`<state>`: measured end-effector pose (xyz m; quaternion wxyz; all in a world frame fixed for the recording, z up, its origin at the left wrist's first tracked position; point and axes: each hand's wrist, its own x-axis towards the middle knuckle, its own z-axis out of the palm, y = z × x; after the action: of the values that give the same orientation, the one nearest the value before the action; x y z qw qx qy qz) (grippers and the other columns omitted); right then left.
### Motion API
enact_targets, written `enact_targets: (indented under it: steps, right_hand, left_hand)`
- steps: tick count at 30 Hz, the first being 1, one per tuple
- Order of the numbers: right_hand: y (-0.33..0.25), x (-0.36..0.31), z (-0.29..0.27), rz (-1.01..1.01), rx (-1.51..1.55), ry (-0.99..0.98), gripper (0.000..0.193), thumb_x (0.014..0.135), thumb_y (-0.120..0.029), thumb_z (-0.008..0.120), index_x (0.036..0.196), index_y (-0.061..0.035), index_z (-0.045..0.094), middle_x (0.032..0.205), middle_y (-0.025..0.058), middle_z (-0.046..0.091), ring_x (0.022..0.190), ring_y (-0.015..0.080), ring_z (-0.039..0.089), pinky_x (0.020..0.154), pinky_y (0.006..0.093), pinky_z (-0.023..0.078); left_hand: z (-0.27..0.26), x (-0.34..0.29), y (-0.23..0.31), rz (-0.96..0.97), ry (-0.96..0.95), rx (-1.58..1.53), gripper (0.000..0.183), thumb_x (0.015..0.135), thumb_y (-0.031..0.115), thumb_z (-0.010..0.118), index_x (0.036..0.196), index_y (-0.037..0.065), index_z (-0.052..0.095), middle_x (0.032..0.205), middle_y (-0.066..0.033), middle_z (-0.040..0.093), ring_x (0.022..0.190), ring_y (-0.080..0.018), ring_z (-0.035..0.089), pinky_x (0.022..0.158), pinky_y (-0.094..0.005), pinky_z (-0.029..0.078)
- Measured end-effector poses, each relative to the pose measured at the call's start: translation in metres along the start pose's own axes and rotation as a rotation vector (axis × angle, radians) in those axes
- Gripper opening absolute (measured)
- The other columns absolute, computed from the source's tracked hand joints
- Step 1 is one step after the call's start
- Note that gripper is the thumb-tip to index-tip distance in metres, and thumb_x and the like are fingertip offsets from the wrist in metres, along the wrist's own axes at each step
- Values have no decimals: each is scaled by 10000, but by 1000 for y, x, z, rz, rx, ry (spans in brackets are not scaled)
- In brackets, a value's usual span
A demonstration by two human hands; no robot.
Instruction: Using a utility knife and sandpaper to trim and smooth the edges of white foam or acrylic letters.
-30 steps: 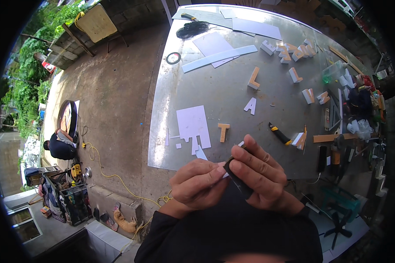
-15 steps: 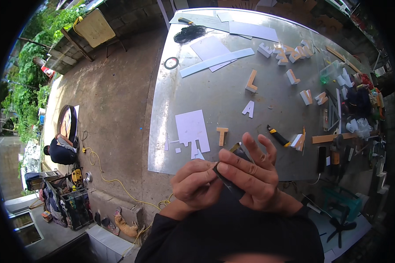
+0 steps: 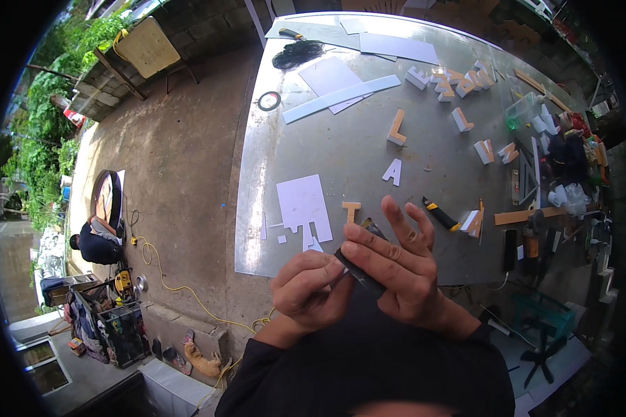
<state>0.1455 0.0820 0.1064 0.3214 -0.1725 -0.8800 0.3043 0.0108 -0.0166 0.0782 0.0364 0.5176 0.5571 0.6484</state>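
My right hand (image 3: 403, 271) holds a dark flat sheet that looks like folded sandpaper (image 3: 362, 271), its first two fingers lying along it and the other fingers raised. My left hand (image 3: 305, 288) pinches a small white piece (image 3: 342, 273) against the sheet's left edge; most of that piece is hidden by the fingers. Just beyond the hands, a tan-faced letter T (image 3: 351, 208) lies on the metal table (image 3: 355, 156). Near it are a white letter A (image 3: 392, 172) and a cut white sheet (image 3: 301, 199) with small offcuts.
Right of my hands lies a yellow-black utility knife (image 3: 441, 214) beside another block letter (image 3: 471, 223). Several block letters (image 3: 445, 83) stand at the far right. White strips (image 3: 341, 99) and a tape roll (image 3: 269, 101) lie far left. A person (image 3: 99, 242) crouches on the floor at left.
Both hands have shifted slightly, still together. The dark sheet has tipped a little, and my right hand's raised fingers now overlap the lower part of the letter T's surroundings.
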Motion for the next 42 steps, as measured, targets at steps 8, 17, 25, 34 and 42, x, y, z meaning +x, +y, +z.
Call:
enact_targets:
  steps: [8, 17, 25, 34, 42]
  right_hand:
    - [4, -1, -14, -3, -163, -6, 310, 956, -89, 487, 1182, -132, 696, 1304, 38, 637, 1411, 285, 387, 1155, 470, 137]
    - [13, -24, -36, 109, 521, 513, 397, 1031, -215, 411, 1318, 47, 493, 1242, 335, 562, 1185, 426, 571, 860, 446, 588]
    - [5, -20, -32, 87, 440, 293, 284, 968, -78, 476, 1198, 61, 568, 1187, 299, 606, 1132, 388, 619, 900, 400, 565]
    - [-4, -3, -10, 80, 337, 163, 316, 821, 78, 643, 1136, 56, 650, 1077, 204, 671, 1000, 306, 683, 875, 357, 554]
    - [0, -1, -7, 120, 429, 65, 334, 817, 95, 615, 1145, 49, 658, 1093, 191, 668, 1020, 294, 679, 899, 360, 546]
  left_hand:
    - [-3, -7, 1, -124, 70, -26, 202, 750, -81, 766, 897, -2, 653, 798, -103, 644, 673, -152, 646, 555, -228, 476]
    - [-1, 2, 8, -480, 119, -796, 499, 901, -79, 597, 1351, 22, 406, 891, -93, 592, 738, -168, 660, 681, -306, 590]
    - [6, -9, -7, -317, 116, -548, 398, 848, -134, 636, 1209, -19, 514, 948, -156, 641, 848, -206, 688, 760, -327, 596]
    - [12, -7, -24, 266, 149, 104, 318, 670, -113, 780, 946, 11, 683, 978, -139, 663, 819, -258, 694, 694, -328, 594]
    - [-1, 0, -21, 393, -20, 284, 250, 722, -83, 732, 947, 22, 712, 977, -94, 665, 831, -260, 688, 687, -315, 587]
